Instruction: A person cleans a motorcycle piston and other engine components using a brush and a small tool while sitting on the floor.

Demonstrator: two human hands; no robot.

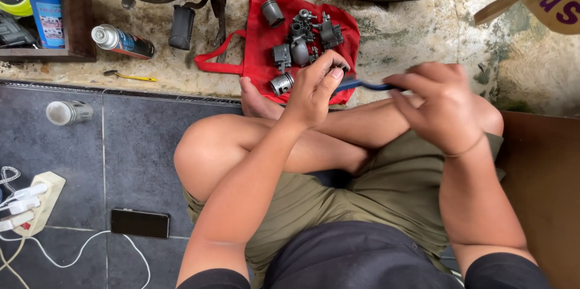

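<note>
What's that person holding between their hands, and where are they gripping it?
A thin blue tool, gripped at each end: the left hand pinches one end, the right hand the other. What kind of tool cannot be told.

engine parts (300, 41) on cloth bag (260, 62), phone (139, 223) left of knee (205, 150)
</note>
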